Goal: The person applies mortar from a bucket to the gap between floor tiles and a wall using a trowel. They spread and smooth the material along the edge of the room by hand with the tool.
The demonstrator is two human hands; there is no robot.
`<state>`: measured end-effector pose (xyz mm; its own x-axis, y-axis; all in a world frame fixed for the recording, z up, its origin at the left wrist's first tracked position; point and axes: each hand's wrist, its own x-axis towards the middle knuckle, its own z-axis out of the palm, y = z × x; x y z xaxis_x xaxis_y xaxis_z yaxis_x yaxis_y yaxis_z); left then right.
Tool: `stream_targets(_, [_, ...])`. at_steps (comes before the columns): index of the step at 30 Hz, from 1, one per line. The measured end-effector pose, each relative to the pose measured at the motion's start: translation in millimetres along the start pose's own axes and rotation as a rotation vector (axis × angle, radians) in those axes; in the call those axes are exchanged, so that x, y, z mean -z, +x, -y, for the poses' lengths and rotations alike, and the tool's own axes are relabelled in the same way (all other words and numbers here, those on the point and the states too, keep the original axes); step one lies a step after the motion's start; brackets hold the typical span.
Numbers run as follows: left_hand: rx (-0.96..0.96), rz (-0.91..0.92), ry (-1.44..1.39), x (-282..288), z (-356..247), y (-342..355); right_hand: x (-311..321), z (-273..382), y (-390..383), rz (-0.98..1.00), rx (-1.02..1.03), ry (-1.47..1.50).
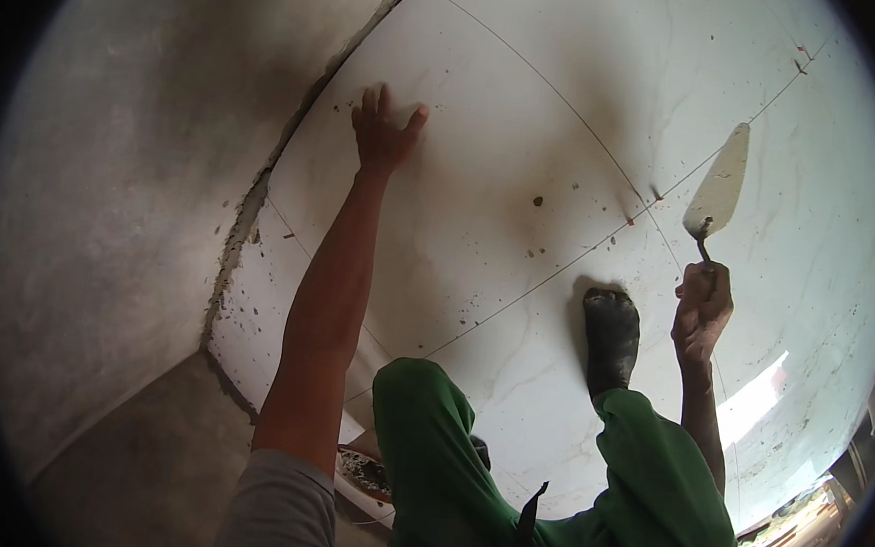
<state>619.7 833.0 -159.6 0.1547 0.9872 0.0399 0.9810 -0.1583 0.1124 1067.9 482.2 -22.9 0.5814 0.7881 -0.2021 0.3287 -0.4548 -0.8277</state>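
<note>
Pale leaf-shaped trowel [722,183], blade faintly speckled, clasped in right hand [704,312], left hand [381,142] spread on white tile [474,165]

A room under construction or renovation is suggested by the raw grey cement-like wall [111,203] and by the large pale floor tiles [485,156], which are bordered along that wall by a rough, crumbly gap [246,207]. Small reddish pieces [631,222] are lodged at the joints, dark crumbs [537,201] are scattered about, and a mortar-smeared trowel [720,186] is held above the floor.
</note>
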Motion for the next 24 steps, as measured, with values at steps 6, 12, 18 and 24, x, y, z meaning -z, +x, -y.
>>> stream_targets(6, [0.126, 0.132, 0.020, 14, -85, 122, 5, -3, 65, -0.023, 0.035, -0.025])
stream_targets(12, [0.197, 0.068, -0.143, 1, -75, 135, 14, -1, 91, -0.116, -0.089, 0.006])
stream_targets(18, [0.361, -0.023, -0.189, 10, -26, 109, 6, 4, 88, -0.113, -0.124, -0.077])
stream_targets(24, [0.397, -0.019, -0.116, 3, -24, 110, 0, 6, 81, -0.076, 0.013, -0.117])
